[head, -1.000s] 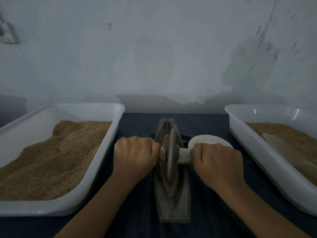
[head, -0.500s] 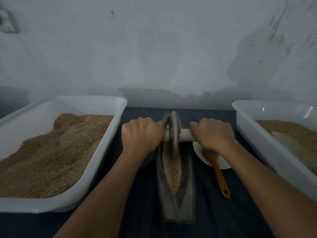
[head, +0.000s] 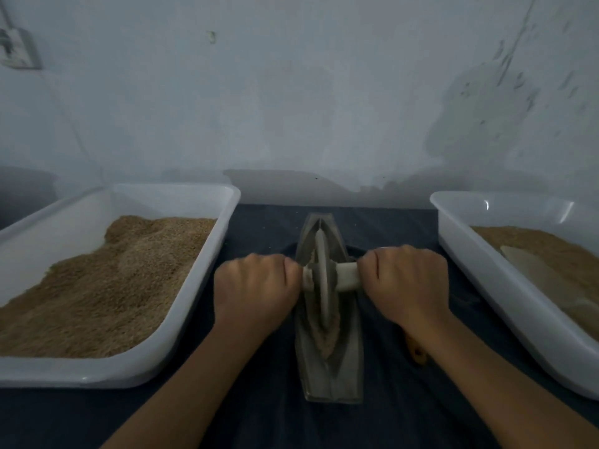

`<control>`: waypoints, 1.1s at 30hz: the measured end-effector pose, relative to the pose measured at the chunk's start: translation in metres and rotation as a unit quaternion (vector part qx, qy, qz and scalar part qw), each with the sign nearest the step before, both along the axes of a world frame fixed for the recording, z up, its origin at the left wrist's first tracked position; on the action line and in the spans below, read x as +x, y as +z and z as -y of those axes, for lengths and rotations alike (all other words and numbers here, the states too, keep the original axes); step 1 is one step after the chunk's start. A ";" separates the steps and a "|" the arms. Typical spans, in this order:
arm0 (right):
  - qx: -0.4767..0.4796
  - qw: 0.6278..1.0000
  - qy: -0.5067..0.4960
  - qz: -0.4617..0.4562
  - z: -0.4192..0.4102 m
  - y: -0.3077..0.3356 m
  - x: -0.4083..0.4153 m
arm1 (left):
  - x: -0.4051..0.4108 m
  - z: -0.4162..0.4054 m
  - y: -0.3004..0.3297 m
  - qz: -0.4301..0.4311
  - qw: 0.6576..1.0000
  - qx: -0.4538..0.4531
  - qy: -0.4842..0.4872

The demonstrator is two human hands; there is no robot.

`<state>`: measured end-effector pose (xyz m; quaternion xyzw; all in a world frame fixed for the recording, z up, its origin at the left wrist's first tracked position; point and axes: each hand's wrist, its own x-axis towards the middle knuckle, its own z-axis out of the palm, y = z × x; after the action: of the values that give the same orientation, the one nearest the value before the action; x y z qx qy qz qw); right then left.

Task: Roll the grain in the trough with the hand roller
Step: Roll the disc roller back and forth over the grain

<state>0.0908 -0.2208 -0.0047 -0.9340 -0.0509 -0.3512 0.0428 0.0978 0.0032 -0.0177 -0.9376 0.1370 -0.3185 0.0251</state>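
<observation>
I have my left hand [head: 257, 288] and right hand [head: 406, 285] each curled tight around one end of the hand roller's axle [head: 346, 280], one on either side of the trough [head: 327, 358], so my push bears evenly on the disc [head: 322, 280]. The disc stands upright in the trough's groove, about midway along it, on the grain [head: 329, 332] heaped there. White tubs of grain flank the trough: left tub [head: 181, 306], right tub [head: 479, 277].

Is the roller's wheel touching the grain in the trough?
Touching. The head view shows the wheel sunk edge-down into the grain heaped in the trough.
</observation>
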 end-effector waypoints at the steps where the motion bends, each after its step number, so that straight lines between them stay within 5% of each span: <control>1: 0.001 0.999 -0.023 -0.035 0.002 0.001 0.010 | 0.010 0.003 0.005 -0.032 0.999 -0.002 0.015; 8: -0.087 0.936 -0.025 -0.342 0.019 0.027 0.091 | 0.098 0.021 0.023 -0.142 0.986 -0.053 0.074; 11: -0.129 0.912 -0.003 -0.389 0.015 0.034 0.104 | 0.111 0.022 0.027 -0.180 0.975 -0.102 0.079; 16: -0.034 0.954 -0.068 -0.289 0.008 0.029 0.080 | 0.080 0.021 0.017 -0.118 0.986 -0.085 0.083; 21: -0.001 0.999 -0.053 -0.007 -0.006 0.000 0.007 | 0.011 0.003 0.001 -0.045 0.999 -0.013 -0.013; 25: 0.019 0.997 -0.004 0.074 -0.001 -0.017 -0.029 | -0.010 -0.001 -0.001 0.000 0.994 -0.103 -0.042; 29: 0.014 0.996 -0.003 0.088 -0.005 -0.012 -0.018 | -0.002 -0.001 0.000 0.012 0.999 -0.023 -0.022; 33: 0.005 0.998 -0.058 -0.025 0.002 -0.001 0.024 | 0.029 0.006 0.001 -0.037 0.999 0.019 0.008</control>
<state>0.1147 -0.2223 -0.0057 -0.9435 0.0064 -0.3301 0.0279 0.1272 -0.0032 -0.0168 -0.9491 0.1365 -0.2811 0.0405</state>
